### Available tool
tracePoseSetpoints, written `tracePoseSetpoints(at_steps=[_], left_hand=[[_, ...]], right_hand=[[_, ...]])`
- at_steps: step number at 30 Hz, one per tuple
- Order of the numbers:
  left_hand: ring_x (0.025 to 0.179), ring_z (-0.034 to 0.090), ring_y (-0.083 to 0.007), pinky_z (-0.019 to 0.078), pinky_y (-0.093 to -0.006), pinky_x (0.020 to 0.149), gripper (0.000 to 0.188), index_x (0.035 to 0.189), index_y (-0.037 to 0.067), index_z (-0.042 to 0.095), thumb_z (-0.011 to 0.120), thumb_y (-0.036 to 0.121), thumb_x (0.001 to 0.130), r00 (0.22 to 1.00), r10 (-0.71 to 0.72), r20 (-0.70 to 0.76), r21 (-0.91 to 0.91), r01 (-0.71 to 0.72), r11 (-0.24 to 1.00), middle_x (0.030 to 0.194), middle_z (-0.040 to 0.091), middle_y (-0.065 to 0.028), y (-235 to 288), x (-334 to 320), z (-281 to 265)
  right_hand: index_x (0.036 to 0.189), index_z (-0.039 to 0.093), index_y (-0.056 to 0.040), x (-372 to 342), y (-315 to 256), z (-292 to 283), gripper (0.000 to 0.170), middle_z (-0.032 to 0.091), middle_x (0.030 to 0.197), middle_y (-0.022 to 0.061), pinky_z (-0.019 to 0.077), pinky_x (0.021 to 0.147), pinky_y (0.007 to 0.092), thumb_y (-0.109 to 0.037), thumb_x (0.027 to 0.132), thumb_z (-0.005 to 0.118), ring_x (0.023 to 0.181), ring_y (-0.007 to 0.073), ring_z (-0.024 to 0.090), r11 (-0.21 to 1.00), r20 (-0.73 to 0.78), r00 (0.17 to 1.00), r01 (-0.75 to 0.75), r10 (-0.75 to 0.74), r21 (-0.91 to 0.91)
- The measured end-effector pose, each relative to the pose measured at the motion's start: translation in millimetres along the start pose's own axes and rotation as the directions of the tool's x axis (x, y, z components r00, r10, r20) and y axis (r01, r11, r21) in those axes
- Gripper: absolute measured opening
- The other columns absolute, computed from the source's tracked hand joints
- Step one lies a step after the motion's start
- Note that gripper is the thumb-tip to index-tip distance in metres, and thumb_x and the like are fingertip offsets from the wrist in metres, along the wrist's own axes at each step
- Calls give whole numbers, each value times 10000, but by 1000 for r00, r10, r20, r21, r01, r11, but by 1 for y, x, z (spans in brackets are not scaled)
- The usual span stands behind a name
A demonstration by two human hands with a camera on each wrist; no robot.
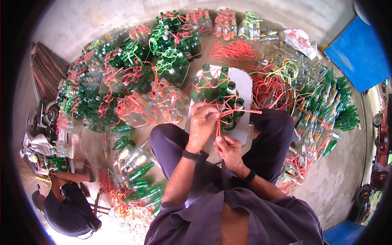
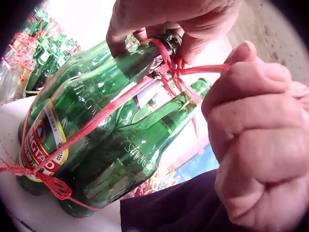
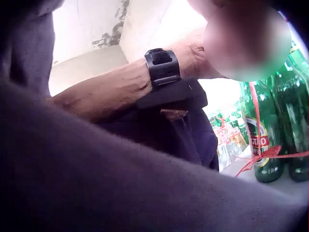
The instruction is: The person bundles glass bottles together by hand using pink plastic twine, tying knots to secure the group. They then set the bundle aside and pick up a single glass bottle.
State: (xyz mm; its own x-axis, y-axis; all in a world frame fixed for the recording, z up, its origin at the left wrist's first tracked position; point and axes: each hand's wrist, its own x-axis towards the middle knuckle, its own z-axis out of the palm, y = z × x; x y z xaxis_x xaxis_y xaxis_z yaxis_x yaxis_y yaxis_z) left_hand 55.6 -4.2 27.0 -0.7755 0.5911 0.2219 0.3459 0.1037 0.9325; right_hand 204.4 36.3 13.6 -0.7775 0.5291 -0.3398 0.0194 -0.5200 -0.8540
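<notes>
A bundle of green beer bottles [image 1: 216, 85] stands upright on a white board [image 1: 241, 79], bound with red plastic strap [image 2: 96, 121]. Around the neck of a near bottle [image 2: 140, 58], my left hand [image 1: 203, 124] curls its fingers, the thumb at the strap's knot beside the bottle mouth. Closer to my body, my right hand [image 1: 231, 152] grips a length of that strap in a fist [image 2: 260, 140]; the strap runs taut from the knot. A loose strap end [image 1: 249, 111] sticks out to the right. Lower down, a red bow [image 2: 55, 186] crosses the bottles.
Tied bundles of green bottles [image 1: 173, 65] and clear bottles [image 1: 136, 108] crowd the left and back. Loose bottles [image 1: 141, 171] lie at left, with piled red strap [image 1: 232, 50] behind the board. More bottles [image 1: 318, 118] lie at right. Another person [image 1: 69, 208] sits at lower left.
</notes>
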Motion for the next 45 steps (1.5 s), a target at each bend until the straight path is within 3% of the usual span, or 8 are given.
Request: tracePoseSetpoints(at_steps=[22,24,28,36,40,41,42,45], left_hand=[[1170,463,-238,387,-348,1031,93,925,74,712,749,52,843,1000,-8,28,-6,9,1000,1092,541,-85,0,0,-1],[1164,464,-236,387,-348,1027,83,922,72,712,746,57,848,1000,-4,24,-4,4,1000,1069,549,-76,0,0,-1],[1201,475,-274,418,-381,1017,100,935,72,713,737,102,842,1000,-21,21,-7,21,1000,1098,583,-116,-2,0,-2],[1125,469,-234,391,-350,1007,67,927,53,711,719,75,865,999,19,28,12,-19,1000,994,586,-63,0,2,-2],[1123,477,-250,400,-368,1010,115,977,47,710,711,81,866,995,73,71,147,-83,986,1044,632,-84,2,4,-4],[1123,477,-250,400,-368,1010,115,977,47,710,711,81,866,994,78,71,148,-88,985,1044,632,-84,2,5,-4],[1122,483,-256,398,-369,1017,173,1036,58,703,704,78,864,993,85,86,170,-99,980,1047,659,-80,2,6,-5],[1128,494,-260,378,-385,1043,304,1154,83,681,699,83,850,987,93,134,232,-123,965,1037,712,-56,2,11,-10]], right_hand=[[814,641,19,5,0,-12,254,581,662,20,432,581,275,-140,1008,605,603,96,513,920,109,968,249,-227,-302],[826,631,21,-2,-1,-8,193,600,677,80,450,578,310,-99,977,620,585,163,552,666,316,810,587,-495,-460],[843,623,18,-13,-4,-5,137,597,697,119,458,570,340,-70,947,630,584,228,582,704,303,869,494,-390,-510],[769,570,12,-13,-9,-3,172,535,653,146,422,530,391,-42,921,632,564,330,545,580,376,802,596,-464,-555],[734,539,8,-15,-8,-3,212,524,632,144,414,523,393,-43,920,628,548,318,536,573,401,795,606,-455,-552],[880,609,1,-13,-6,-5,68,588,665,130,463,543,386,-52,921,610,573,289,600,572,428,798,602,-424,-557],[1026,679,-6,-12,-6,-6,146,652,699,116,513,563,379,-62,923,592,599,260,665,570,455,799,600,-393,-561],[970,679,-4,-14,-6,-6,114,647,692,114,507,564,372,-68,928,595,604,259,661,582,435,816,577,-380,-573]])
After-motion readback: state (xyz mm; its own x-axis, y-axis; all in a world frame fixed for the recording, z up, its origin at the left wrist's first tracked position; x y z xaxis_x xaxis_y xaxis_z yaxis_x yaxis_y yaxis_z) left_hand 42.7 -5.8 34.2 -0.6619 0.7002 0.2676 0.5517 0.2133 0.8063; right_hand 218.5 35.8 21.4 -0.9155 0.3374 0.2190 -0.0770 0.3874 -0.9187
